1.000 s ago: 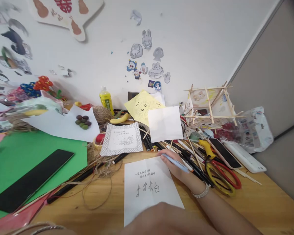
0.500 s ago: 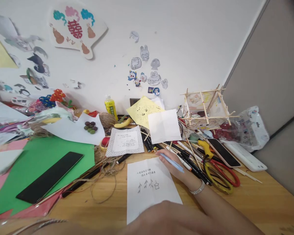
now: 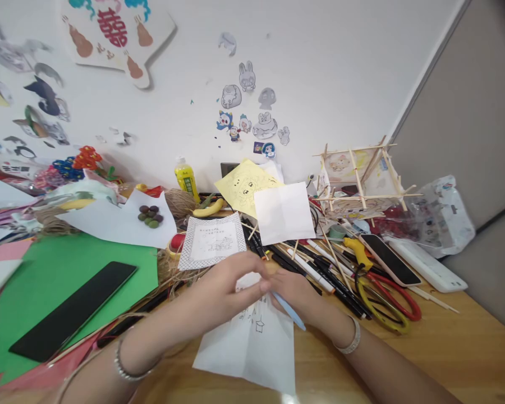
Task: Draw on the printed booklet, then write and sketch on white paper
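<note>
My right hand point(image 3: 294, 292) is closed around a light blue pen point(image 3: 290, 311), whose barrel slants down over the paper. From the left, my left hand point(image 3: 235, 283) reaches across, its thumb and fingers meeting at my right fingertips. What they pinch there is hidden. Beneath both hands lies a white sheet point(image 3: 244, 356) with small plant-like line drawings, a lantern-like shape and handwriting mostly covered by my hands. A crease runs down its middle. Behind my left hand rests a card with a patterned border point(image 3: 189, 255).
Marker pens point(image 3: 320, 278), thin sticks and yellow-and-red-handled scissors point(image 3: 387, 320) crowd the right. A stick-framed paper model point(image 3: 362, 202) stands behind them, near a phone point(image 3: 389, 258). Leftward, a long black object point(image 3: 76, 308) lies on green paper point(image 3: 8, 331). A yellow bottle point(image 3: 187, 180) stands by the wall.
My left hand has come up from the bottom edge to meet my right hand over the sheet. The sheet has shifted left and turned slightly; the pen stays in my right hand.
</note>
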